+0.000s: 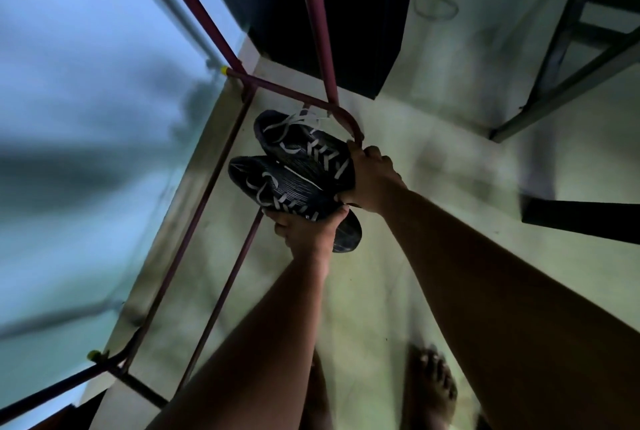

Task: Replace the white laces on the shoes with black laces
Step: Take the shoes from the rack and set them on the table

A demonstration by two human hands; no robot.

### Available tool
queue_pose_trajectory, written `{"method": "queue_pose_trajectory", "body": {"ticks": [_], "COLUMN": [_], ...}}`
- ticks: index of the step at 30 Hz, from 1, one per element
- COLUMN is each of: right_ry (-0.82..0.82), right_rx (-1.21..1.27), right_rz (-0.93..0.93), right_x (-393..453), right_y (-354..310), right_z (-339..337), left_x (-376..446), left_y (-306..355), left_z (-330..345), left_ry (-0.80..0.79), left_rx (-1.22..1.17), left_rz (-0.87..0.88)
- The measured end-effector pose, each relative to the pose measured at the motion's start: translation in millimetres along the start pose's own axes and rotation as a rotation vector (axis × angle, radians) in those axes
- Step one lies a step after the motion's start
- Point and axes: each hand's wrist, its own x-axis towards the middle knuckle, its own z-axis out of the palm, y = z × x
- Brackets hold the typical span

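Observation:
Two dark shoes with white laces are held out in front of me, low over the floor. The nearer shoe lies in my left hand, which grips it from below with the thumb over its side. The farther shoe is gripped at its toe end by my right hand. White laces trail loose from the farther shoe's top. No black laces are in view.
A maroon metal rack frame stands at the left against a blue wall, its lower rails close to the shoes. A dark cabinet sits behind. Grey furniture legs stand at the right. My bare feet are on the pale floor.

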Motion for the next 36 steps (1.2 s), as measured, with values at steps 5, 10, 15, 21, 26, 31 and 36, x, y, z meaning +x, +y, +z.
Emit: {"method": "queue_pose_trajectory", "body": {"ticks": [5,10,15,21,26,31,36], "right_ry": [0.091,0.189,0.226,0.300,0.344,0.416,0.537], "right_rx": [0.107,0.296,0.433,0.519,0.605,0.669,0.827], "right_rz": [-0.020,0.035,0.137,0.222,0.280,0.335,0.372], "right_x": [-13.9,-45.2,-97.9,-196.5,-305.4,-416.3,-516.0], "right_y": [-6.3,-17.1,-19.2,-20.8,-36.7,-65.2,-95.2], "right_z": [6.6,7.7,-20.1,-86.6,-156.8,-224.9,-268.2], "left_x": [-1.9,-28.6,-81.3,-166.7,-254.2,-351.8,-426.7], "left_y": [-3.5,-2.0,18.7,55.4,95.8,146.4,189.2], "left_z": [-5.7,-23.2,-46.1,-78.0,-122.4,-182.2,-235.0], "left_ry": [0.062,0.101,0.070,-0.014,-0.087,-0.174,-0.246], "left_rx": [0.016,-0.103,-0.081,0.011,0.073,0.102,0.133], "left_rz": [0.079,0.243,0.296,0.374,0.456,0.566,0.697]}}
